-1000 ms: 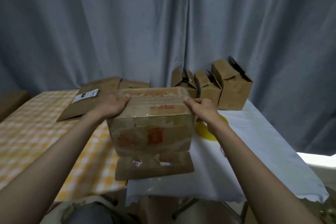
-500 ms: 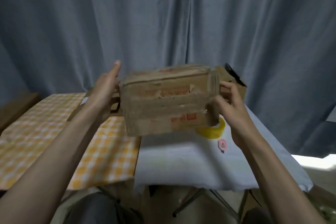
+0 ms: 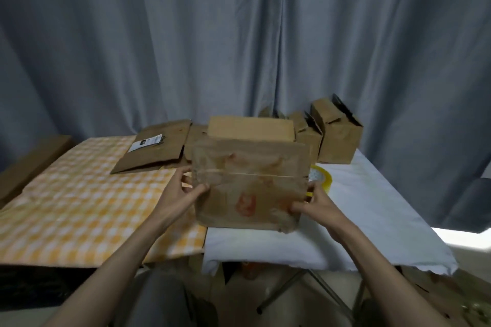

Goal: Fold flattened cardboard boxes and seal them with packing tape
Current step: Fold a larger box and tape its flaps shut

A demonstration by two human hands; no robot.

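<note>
Both hands, left (image 3: pixel 180 191) and right (image 3: pixel 316 203), grip the taped box (image 3: pixel 248 183) between their curled fingers; its red print is blurred, unreadable. Since half a second ago it has turned and dropped nearer the surface (image 3: pixel 372 194).

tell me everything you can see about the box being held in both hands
The cardboard box is brown, worn, with faded red print and glossy clear tape over its near face, a seam running across the middle. It is held above the tables' junction, tilted toward the camera. The left hand grips its left edge, the right hand its lower right corner.
</note>
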